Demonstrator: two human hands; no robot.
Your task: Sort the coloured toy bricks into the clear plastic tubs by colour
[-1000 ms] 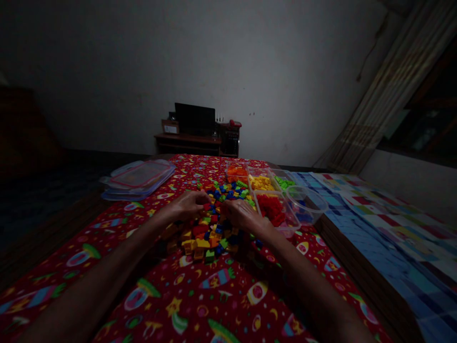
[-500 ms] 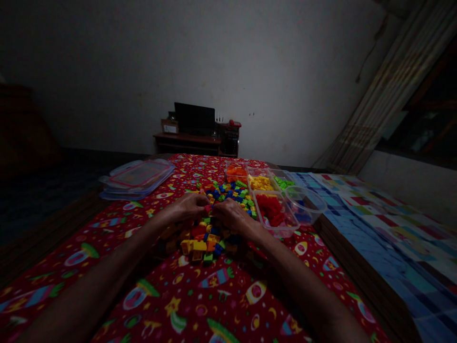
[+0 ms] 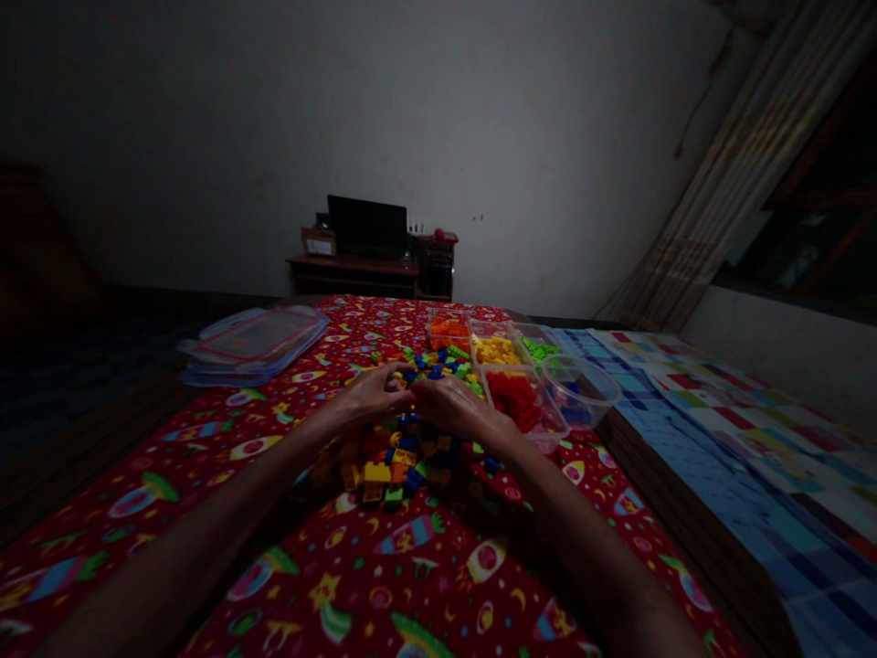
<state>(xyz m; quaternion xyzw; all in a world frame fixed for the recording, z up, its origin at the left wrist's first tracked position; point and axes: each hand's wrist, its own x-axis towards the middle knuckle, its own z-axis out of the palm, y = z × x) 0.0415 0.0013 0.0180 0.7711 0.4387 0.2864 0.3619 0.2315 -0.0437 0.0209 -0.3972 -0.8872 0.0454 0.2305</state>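
Above a heap of mixed toy building bricks point(image 3: 401, 457), my two hands are close together, fingertips nearly meeting. My left hand point(image 3: 370, 395) is curved, with thumb and forefinger apart and no brick visible between them. My right hand point(image 3: 452, 404) is closed, palm down, and red shows at its fingertips, apparently a red brick point(image 3: 423, 389) mostly covered by the fingers. Loose yellow, blue, green and orange bricks lie below and beyond both hands. To the right of my right hand stands a clear box holding red bricks point(image 3: 511, 397).
More clear boxes hold orange bricks point(image 3: 449, 331), yellow bricks point(image 3: 496, 350) and green bricks point(image 3: 540, 348). A round clear tub point(image 3: 603, 402) with blue pieces stands at the right edge. Stacked lids point(image 3: 257, 343) lie at the left on the red patterned cloth point(image 3: 425, 585).
The red brick that was at my left fingertips now appears to be at my right hand's fingertips. My left thumb and forefinger have parted. The view has shifted slightly.
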